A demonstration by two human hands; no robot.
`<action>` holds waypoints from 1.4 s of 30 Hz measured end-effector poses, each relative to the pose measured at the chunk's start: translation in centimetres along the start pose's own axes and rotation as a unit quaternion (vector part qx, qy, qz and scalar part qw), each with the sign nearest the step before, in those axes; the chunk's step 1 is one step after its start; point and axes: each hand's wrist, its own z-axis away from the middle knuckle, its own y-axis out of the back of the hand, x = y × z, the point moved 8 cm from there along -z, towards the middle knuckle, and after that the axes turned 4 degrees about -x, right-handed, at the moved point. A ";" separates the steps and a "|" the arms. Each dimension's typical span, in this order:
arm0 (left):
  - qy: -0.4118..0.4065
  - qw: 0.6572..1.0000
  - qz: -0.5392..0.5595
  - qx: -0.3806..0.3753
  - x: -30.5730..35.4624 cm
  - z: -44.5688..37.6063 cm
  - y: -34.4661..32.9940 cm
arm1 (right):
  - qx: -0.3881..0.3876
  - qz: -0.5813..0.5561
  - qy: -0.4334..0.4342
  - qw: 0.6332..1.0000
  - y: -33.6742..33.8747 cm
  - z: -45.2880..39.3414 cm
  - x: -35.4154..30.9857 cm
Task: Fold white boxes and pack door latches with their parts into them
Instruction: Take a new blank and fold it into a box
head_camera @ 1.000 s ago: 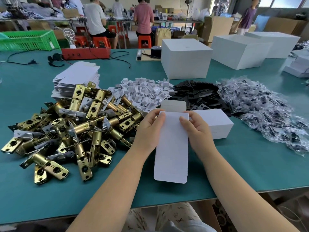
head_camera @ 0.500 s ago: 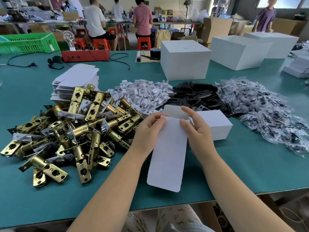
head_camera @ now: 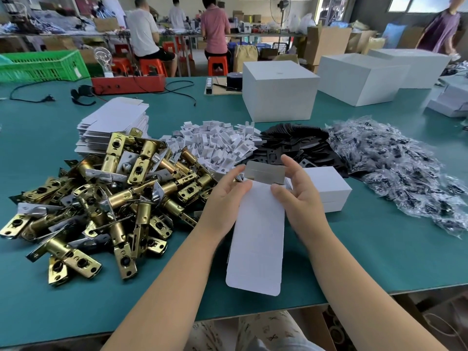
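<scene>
Box blank (head_camera: 255, 236): flat white card, long, held above the near table edge; far end flap (head_camera: 264, 173) bent up, grey inner face showing
Left hand (head_camera: 222, 198): fingers curled at the blank's far left corner; thumb on top of the card; grips it
Right hand (head_camera: 298, 196): thumb pressed on the blank's far right corner; forefinger raised behind the flap; holds the card
Door latches (head_camera: 101, 198): brass heap, left of the hands; some touching the left wrist side
Flat blanks stack (head_camera: 114, 125): behind the latches
White card inserts (head_camera: 217, 145): loose pile, beyond the hands
Black plates (head_camera: 296, 143): pile right of the inserts
Bagged parts (head_camera: 405, 173): clear packets, far right
Folded white box (head_camera: 326, 188): just right of the right hand
Table (head_camera: 379, 249): green top
Large white cartons (head_camera: 278, 89): 3, at the back
</scene>
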 end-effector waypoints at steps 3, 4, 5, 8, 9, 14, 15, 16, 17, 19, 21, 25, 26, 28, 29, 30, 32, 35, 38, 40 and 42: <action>0.011 1.000 0.020 -0.002 -0.1 -0.1 -0.1 | -0.015 -0.005 -0.005 1.000 -0.1 0.0 0.1; 0.008 1.000 0.015 0.001 -0.1 -0.1 0.0 | -0.016 -0.007 -0.003 1.000 -0.1 0.0 0.0; 0.004 1.000 0.010 0.001 0.0 -0.1 0.0 | -0.013 -0.006 -0.003 1.000 -0.1 0.0 0.0; -0.004 1.000 -0.006 -0.014 0.0 -0.1 -0.2 | -0.012 -0.005 -0.003 1.000 -0.3 0.0 0.1; -0.005 1.000 -0.005 -0.018 0.0 -0.1 -0.3 | -0.017 -0.008 -0.005 1.000 -0.4 0.0 0.1; -0.026 0.999 -0.029 -0.024 0.3 -0.1 -0.3 | -0.027 0.020 0.011 0.999 -0.6 0.1 -0.5; -0.030 0.999 -0.032 -0.019 0.3 -0.1 -0.3 | -0.024 0.020 0.011 0.999 -0.6 0.1 -0.5; -0.033 0.999 -0.027 -0.014 0.3 -0.1 -0.2 | -0.021 0.019 0.011 1.000 -0.5 0.0 -0.4; -0.034 0.999 -0.016 -0.016 0.3 -0.1 -0.3 | -0.019 0.014 0.013 1.000 -0.5 0.0 -0.5; -0.042 0.998 -0.009 -0.036 0.4 0.0 -0.8 | -0.020 0.009 0.015 1.000 -0.6 0.0 -0.7; -0.050 0.998 -0.012 -0.041 0.6 0.1 -1.0 | -0.010 0.009 0.011 1.000 -0.5 -0.1 -0.6; -0.042 0.999 -0.021 -0.022 0.6 0.1 -0.8 | 0.005 0.021 -0.001 1.000 -0.3 -0.1 -0.2; -0.034 0.999 -0.024 -0.017 0.5 0.1 -0.7 | 0.005 0.025 -0.003 1.000 -0.3 -0.1 -0.2; -0.009 1.000 -0.022 -0.009 0.1 0.0 -0.4 | 0.004 0.030 -0.010 0.999 -0.2 0.0 0.0; 0.004 1.000 -0.021 -0.002 -0.1 0.0 -0.2 | 0.003 0.030 -0.016 0.999 -0.2 0.1 0.1; 0.013 1.000 -0.023 0.004 -0.2 0.0 0.0 | 0.001 0.028 -0.022 0.999 -0.3 0.1 0.2; 0.017 0.999 -0.028 0.012 -0.4 0.0 0.2 | 0.000 0.026 -0.030 0.999 -0.3 0.1 0.3; 0.017 1.000 -0.017 0.021 -0.5 0.1 0.2 | 0.023 0.013 -0.037 0.999 0.0 0.2 0.3; 0.024 0.999 0.034 -0.003 -0.7 0.1 -0.1 | 0.049 0.005 -0.040 0.998 0.4 0.2 0.3; 0.013 0.999 0.030 -0.026 -0.6 0.1 -0.2 | 0.055 -0.014 -0.064 0.996 0.6 0.1 0.6; -0.004 0.999 0.000 -0.049 -0.4 0.1 -0.5 | 0.062 -0.041 -0.105 0.992 1.1 -0.1 1.2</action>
